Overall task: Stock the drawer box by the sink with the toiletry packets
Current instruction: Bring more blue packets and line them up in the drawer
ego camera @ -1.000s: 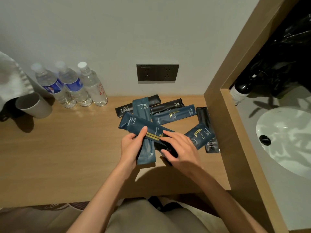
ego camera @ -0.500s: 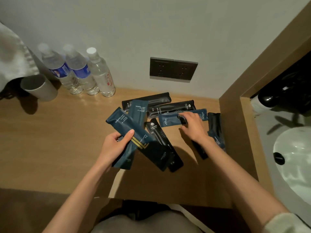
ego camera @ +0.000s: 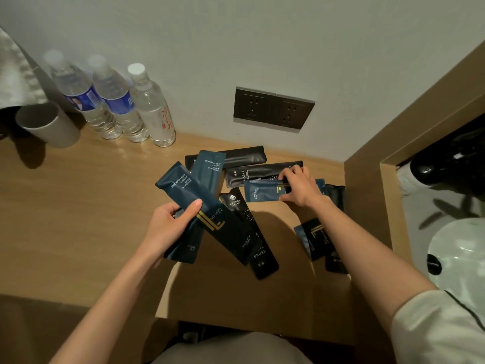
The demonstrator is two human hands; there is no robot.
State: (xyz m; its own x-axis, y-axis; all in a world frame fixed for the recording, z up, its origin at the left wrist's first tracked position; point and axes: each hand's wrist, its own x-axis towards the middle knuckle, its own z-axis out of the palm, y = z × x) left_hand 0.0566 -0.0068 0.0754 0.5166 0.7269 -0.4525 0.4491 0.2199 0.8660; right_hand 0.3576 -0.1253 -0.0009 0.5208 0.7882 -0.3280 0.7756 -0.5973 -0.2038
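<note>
gathering | left hand (ego camera: 168,227) grips packet stack (ego camera: 210,216) above desk (ego camera: 78,206) middle | right hand (ego camera: 301,189) pinches blue packet (ego camera: 262,191) near back-right corner | judgement: lift clear, square it onto stack, long edges aligned | box unseen

head cam | wide-angle, faces forward and steeply down | close above counter (ego camera: 78,219) | wall (ego camera: 288,35) ahead, sink (ego camera: 462,248) right

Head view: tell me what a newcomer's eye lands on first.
The scatter of dark toiletry packets on the wooden counter draws the eye. The left hand grips the gold-striped packet near the front, while the right hand pinches a short blue packet nearer the wall. Three water bottles stand at the back left, by a grey cup.
</note>
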